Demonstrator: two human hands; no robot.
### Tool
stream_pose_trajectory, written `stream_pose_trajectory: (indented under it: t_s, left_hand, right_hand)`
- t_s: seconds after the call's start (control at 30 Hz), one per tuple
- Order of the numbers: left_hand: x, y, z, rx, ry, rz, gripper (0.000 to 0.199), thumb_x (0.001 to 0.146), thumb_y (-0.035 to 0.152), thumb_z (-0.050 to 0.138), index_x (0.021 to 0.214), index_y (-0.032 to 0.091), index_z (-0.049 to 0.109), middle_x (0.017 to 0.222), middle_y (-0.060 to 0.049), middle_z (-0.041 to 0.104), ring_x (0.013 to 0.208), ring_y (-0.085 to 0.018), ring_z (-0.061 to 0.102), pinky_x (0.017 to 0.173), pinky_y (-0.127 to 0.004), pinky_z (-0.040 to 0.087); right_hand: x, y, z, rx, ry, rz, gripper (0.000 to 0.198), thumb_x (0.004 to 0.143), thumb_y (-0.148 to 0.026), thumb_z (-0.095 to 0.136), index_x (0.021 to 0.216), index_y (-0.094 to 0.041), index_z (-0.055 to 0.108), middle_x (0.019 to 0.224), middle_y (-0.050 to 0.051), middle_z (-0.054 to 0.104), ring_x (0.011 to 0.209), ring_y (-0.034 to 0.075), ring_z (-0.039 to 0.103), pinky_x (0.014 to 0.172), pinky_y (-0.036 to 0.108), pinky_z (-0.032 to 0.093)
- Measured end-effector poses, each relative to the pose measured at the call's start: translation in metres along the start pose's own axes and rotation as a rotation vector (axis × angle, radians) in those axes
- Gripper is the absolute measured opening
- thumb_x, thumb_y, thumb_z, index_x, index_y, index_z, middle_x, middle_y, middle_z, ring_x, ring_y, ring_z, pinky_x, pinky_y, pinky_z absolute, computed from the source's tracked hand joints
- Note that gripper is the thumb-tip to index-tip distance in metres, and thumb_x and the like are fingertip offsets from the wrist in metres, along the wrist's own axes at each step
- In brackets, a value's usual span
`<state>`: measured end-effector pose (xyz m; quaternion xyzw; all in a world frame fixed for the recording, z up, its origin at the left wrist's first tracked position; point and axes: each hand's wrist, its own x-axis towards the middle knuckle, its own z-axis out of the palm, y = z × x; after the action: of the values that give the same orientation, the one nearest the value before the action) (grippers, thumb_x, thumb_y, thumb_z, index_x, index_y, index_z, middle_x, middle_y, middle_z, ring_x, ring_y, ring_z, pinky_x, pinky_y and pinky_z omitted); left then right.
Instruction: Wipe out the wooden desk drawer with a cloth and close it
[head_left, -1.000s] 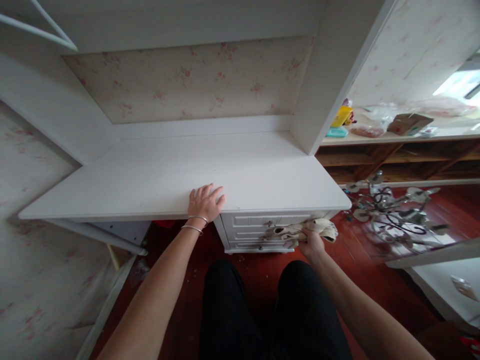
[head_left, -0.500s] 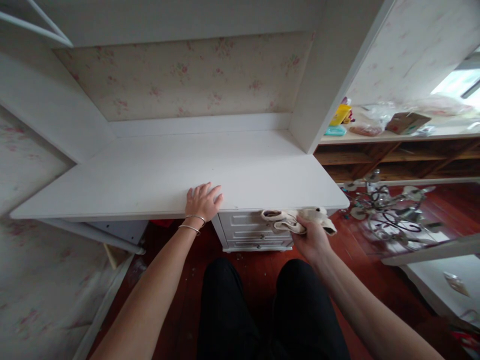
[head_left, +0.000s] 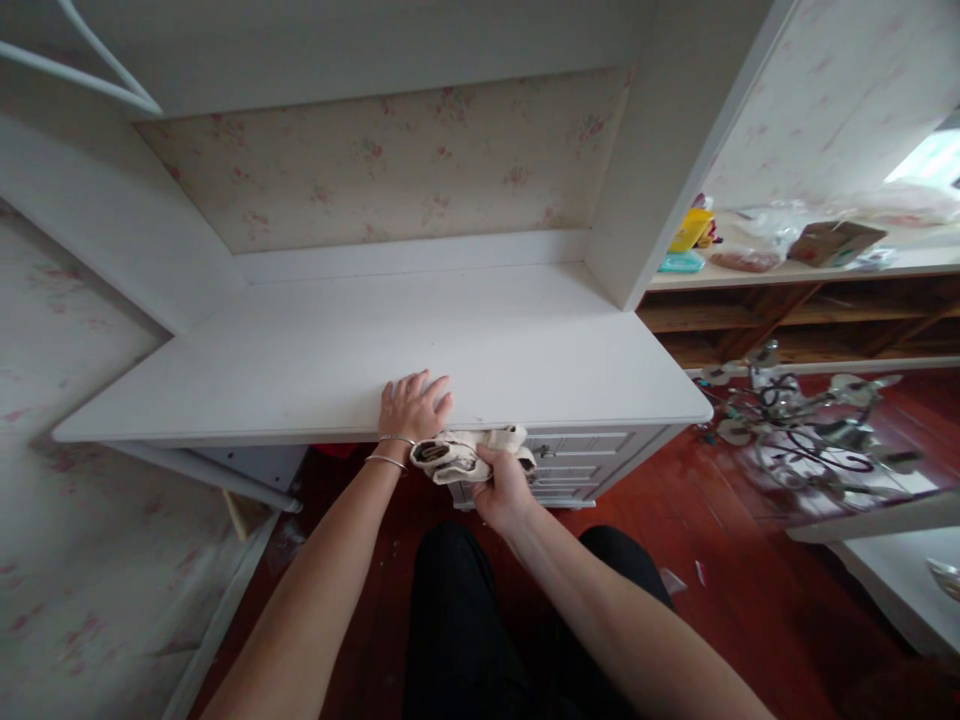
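Now the right hand (head_left: 504,487) clutches a bunched rag (head_left: 466,452) — long axis sideways, left-right — while the left hand (head_left: 412,405) lies flat, gripping nothing.

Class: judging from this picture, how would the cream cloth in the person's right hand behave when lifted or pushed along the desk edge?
The cloth is probably floppy: it bunches and droops around the right hand. Likely light, since one grip carries it. It would crumple rather than roll.

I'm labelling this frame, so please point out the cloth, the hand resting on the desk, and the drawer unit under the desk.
cloth (head_left: 461,455), head view, on the bunched fabric left of the gripping fingers.
left hand (head_left: 410,407), head view, on the back of the hand.
drawer unit (head_left: 592,455), head view, on its white front.
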<state>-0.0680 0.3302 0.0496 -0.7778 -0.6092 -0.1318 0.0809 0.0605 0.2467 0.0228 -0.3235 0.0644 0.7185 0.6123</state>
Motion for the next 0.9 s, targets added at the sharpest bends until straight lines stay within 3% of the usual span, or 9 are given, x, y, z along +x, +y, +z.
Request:
stream_pose_trajectory:
  t_s: [0.17, 0.3, 0.43, 0.63, 0.77, 0.9]
  left_hand:
    - [-0.001, 0.001, -0.002, 0.004, 0.007, 0.013, 0.045, 0.097, 0.051, 0.036, 0.135, 0.038, 0.056, 0.144, -0.003, 0.052, 0.131, -0.028, 0.044, 0.111, -0.052, 0.028]
    - [-0.001, 0.000, -0.002, 0.006, -0.003, 0.017, 0.044, 0.096, 0.051, 0.037, 0.134, 0.039, 0.056, 0.144, -0.003, 0.052, 0.130, -0.027, 0.044, 0.110, -0.050, 0.029]
    - [0.000, -0.002, -0.001, 0.014, 0.003, 0.020, 0.044, 0.096, 0.052, 0.037, 0.134, 0.040, 0.056, 0.144, -0.002, 0.052, 0.130, -0.026, 0.045, 0.110, -0.050, 0.029]
    - [0.000, -0.001, 0.000, 0.006, 0.012, 0.016, 0.044, 0.096, 0.052, 0.037, 0.134, 0.040, 0.057, 0.144, -0.003, 0.053, 0.130, -0.027, 0.044, 0.110, -0.050, 0.028]
    - [-0.001, -0.001, -0.001, -0.002, 0.017, 0.017, 0.044, 0.096, 0.051, 0.036, 0.133, 0.039, 0.058, 0.143, -0.003, 0.053, 0.130, -0.027, 0.045, 0.110, -0.050, 0.029]
    - [0.000, 0.000, -0.002, 0.004, 0.014, 0.016, 0.044, 0.096, 0.051, 0.036, 0.133, 0.039, 0.058, 0.144, -0.003, 0.053, 0.129, -0.027, 0.045, 0.110, -0.050, 0.029]
  right_hand:
    - [0.034, 0.033, -0.015, -0.007, 0.095, 0.054, 0.025, 0.076, 0.001, 0.052, 0.090, -0.017, 0.062, 0.078, 0.001, 0.073, 0.080, 0.016, 0.072, 0.073, 0.024, 0.059]
    - [0.051, 0.025, -0.046, -0.051, 0.206, 0.076, 0.019, 0.077, 0.001, 0.052, 0.081, -0.016, 0.059, 0.068, 0.002, 0.070, 0.062, 0.016, 0.070, 0.060, 0.025, 0.059]
    - [0.056, -0.013, -0.085, -0.089, 0.309, 0.024, 0.018, 0.081, -0.001, 0.051, 0.079, -0.018, 0.056, 0.063, -0.002, 0.067, 0.055, 0.013, 0.067, 0.055, 0.022, 0.057]
    - [0.043, -0.099, -0.125, -0.131, 0.403, -0.125, 0.014, 0.084, -0.008, 0.055, 0.081, -0.021, 0.053, 0.063, -0.006, 0.064, 0.051, 0.012, 0.065, 0.056, 0.023, 0.058]
    - [0.024, -0.145, -0.129, -0.151, 0.416, -0.213, 0.015, 0.084, -0.004, 0.055, 0.084, -0.020, 0.055, 0.068, -0.005, 0.065, 0.051, 0.012, 0.065, 0.059, 0.024, 0.060]
    - [-0.003, -0.173, -0.115, -0.160, 0.383, -0.291, 0.022, 0.084, 0.001, 0.050, 0.090, -0.019, 0.059, 0.077, -0.002, 0.069, 0.056, 0.012, 0.067, 0.062, 0.024, 0.061]
